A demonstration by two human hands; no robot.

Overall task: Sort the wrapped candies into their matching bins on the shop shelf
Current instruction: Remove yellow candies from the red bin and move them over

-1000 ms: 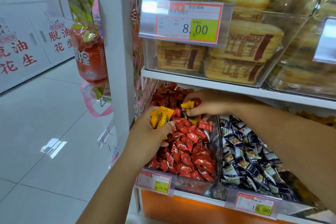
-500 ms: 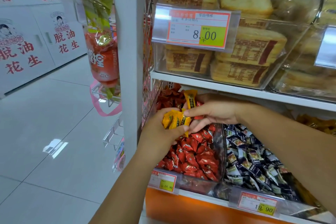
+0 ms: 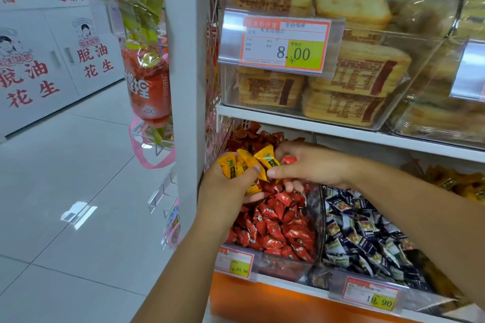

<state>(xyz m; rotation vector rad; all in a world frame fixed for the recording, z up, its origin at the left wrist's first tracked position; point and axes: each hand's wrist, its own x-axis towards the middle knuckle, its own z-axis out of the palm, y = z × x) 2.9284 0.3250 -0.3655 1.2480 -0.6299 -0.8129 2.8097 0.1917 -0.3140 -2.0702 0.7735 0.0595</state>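
Note:
My left hand (image 3: 228, 186) holds several yellow wrapped candies (image 3: 245, 162) above the clear bin of red candies (image 3: 278, 220) on the lower shelf. My right hand (image 3: 307, 165) meets it from the right, its thumb and fingers pinching the rightmost yellow candy (image 3: 267, 158); a red wrapper (image 3: 289, 160) also shows between its fingers. To the right sits a bin of dark blue candies (image 3: 367, 233), and further right a bin of orange-yellow candies (image 3: 454, 181), partly cut off by my right forearm.
A white shelf post (image 3: 187, 86) stands just left of my hands. The shelf above carries clear bins of wrapped yellow cakes (image 3: 346, 86) with a price tag (image 3: 284, 43). Hanging red snack bags (image 3: 148, 86) and white tiled floor (image 3: 78, 191) lie to the left.
My right hand lifted a yellow candy out of the red bin and brought it to the bunch in my left hand. Both hands rose slightly above the candies.

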